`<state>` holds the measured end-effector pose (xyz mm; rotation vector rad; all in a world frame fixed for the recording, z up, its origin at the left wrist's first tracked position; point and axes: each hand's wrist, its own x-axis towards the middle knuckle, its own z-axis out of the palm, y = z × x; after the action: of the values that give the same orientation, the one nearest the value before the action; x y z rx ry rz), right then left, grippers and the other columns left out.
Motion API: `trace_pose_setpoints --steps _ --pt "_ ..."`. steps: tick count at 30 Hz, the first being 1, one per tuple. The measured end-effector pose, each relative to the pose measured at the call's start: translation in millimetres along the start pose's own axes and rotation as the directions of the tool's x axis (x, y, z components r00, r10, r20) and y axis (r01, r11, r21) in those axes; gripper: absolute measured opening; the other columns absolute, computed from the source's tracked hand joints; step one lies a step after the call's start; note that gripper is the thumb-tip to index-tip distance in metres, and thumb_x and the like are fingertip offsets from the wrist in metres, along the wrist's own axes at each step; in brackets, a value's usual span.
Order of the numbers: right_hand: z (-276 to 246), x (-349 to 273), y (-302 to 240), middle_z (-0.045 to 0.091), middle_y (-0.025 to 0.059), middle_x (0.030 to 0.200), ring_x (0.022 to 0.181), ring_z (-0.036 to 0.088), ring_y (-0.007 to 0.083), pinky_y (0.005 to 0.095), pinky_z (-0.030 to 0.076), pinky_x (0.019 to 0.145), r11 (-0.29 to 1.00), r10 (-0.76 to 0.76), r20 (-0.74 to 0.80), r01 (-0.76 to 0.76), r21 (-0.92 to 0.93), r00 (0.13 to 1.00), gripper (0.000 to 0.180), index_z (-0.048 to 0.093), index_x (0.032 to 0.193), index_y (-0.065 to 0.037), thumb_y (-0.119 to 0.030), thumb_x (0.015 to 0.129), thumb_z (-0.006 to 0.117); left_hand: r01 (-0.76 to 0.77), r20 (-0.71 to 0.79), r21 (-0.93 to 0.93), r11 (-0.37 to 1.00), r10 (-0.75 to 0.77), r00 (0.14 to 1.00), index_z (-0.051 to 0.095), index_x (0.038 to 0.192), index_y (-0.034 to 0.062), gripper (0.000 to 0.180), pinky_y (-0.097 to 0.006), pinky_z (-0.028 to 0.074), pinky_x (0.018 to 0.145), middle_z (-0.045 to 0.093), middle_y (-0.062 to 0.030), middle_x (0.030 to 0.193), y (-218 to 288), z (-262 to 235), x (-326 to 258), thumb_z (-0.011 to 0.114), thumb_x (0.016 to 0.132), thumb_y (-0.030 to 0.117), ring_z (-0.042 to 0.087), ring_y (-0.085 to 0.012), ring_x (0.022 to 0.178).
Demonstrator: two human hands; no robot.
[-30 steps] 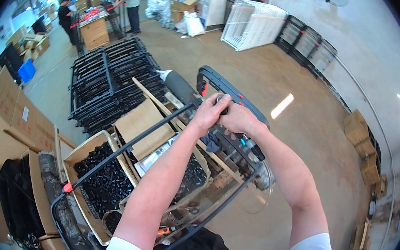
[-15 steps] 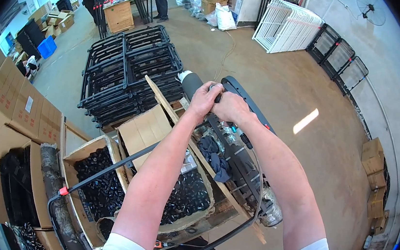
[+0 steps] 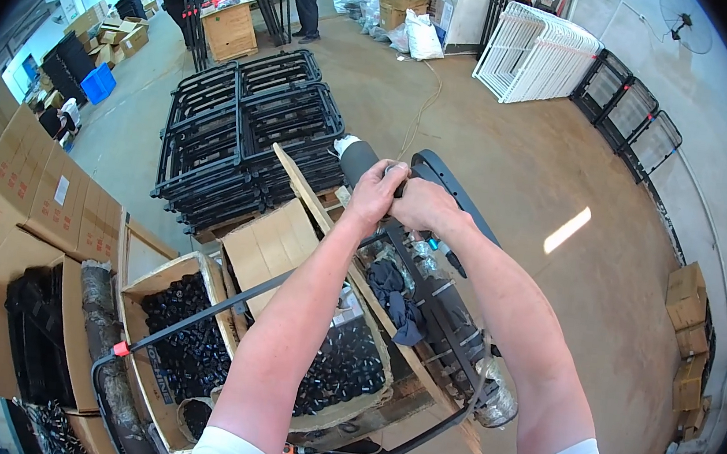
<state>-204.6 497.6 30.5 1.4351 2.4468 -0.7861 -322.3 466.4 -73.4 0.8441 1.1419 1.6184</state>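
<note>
Here's the left bin point(image 3: 159, 276), heaped with small black parts point(image 3: 187, 341); right beside it, a second bin point(image 3: 360, 408) carries another load, with a small packet point(image 3: 347, 307) at its far side. Over left, an open carton point(image 3: 80, 330) holds black material I can't make out.

Out front, the left grip point(image 3: 374, 193) clenches around a dark piece point(image 3: 400, 186), between the two hands and mostly covered by them. The right grip point(image 3: 428, 207) presses close, fingers tucked from sight: can't tell whether it's grasping anything.

And look at the change! A second ago the black bar point(image 3: 204, 313) reached the left wrist; now it vanishes behind the forearm lower down. The dark cloth point(image 3: 386, 283) shows far more fully. The left forearm blocks part of both bins.
</note>
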Motion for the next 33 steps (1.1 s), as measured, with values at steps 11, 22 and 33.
trace_pose_setpoints --steps 11,22,33 --pt "15.9 6.7 7.7 0.078 0.0142 0.078 0.074 0.078 0.0277 0.0417 0.06 0.074 1.0 0.006 0.046 -0.007 0.03 0.999 0.031 0.078 0.096 0.0 -0.026 0.09 0.062 -0.006 0.004 0.045 0.999 0.006 1.0 0.067 0.118 0.007 0.03 -0.031 0.049 0.089 0.067 -0.0018 0.104 -0.1 2.1 -18.2 0.062 0.107 0.034 0.059 -0.0116 0.098" --pt "37.6 37.4 13.2 0.076 0.0153 0.077 0.071 0.075 0.0244 0.0386 0.058 0.069 0.981 0.032 0.025 -0.036 0.188 0.999 0.022 0.076 0.08 0.005 -0.017 0.078 0.07 -0.12 -0.268 0.102 0.988 0.143 0.953 0.062 0.137 -0.0032 0.054 -0.039 0.046 0.112 0.068 -0.0168 0.132 -4.8 -57.5 -88.2 0.051 0.112 0.044 0.065 -0.0257 0.122" --pt "19.7 9.4 -13.0 0.074 0.0146 0.078 0.066 0.072 0.0232 0.0389 0.057 0.066 0.995 0.031 0.049 -0.035 0.097 0.998 0.02 0.073 0.077 0.004 -0.015 0.075 0.074 -0.037 -0.56 0.062 0.997 0.066 0.826 0.065 0.126 -0.0012 0.045 -0.038 0.053 0.098 0.07 -0.0117 0.113 -30.7 -165.8 -369.2 0.051 0.113 0.04 0.067 -0.0206 0.104"
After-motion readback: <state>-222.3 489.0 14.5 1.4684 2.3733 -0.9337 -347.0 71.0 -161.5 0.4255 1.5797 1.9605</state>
